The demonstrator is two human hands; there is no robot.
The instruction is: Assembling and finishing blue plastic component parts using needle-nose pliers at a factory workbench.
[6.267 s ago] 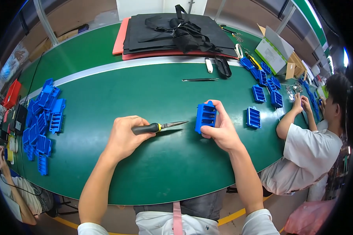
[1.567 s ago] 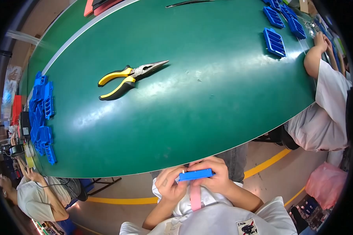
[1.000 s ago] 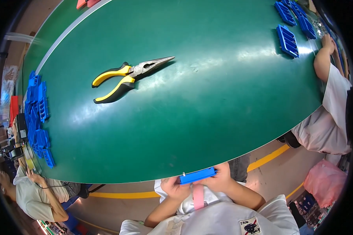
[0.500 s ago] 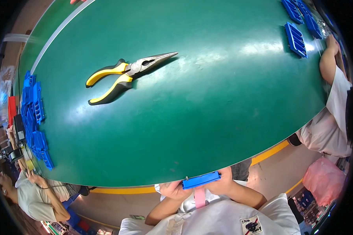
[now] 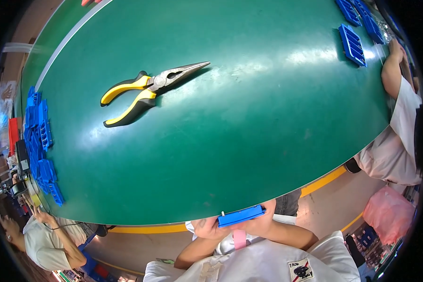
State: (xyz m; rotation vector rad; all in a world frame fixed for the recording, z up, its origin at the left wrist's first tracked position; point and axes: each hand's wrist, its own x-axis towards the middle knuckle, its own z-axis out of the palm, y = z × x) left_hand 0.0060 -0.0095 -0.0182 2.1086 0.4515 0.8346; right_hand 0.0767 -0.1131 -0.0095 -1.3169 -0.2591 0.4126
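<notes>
Head view: handheld blue tray (image 5: 242,216), interior hidden

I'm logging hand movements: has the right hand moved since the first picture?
Yes, toward the person's body: first over the green table, the right hand now appears at the table's near edge, holding the blue case.

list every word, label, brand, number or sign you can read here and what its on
Square patch on the wearer's white shirt: lettering too small and blurred to read surely.
Black box at left: pale label, too small to read.
Green-and-white floor patch: too small to read.
Pliers, held blue tray: no text visible.
</notes>
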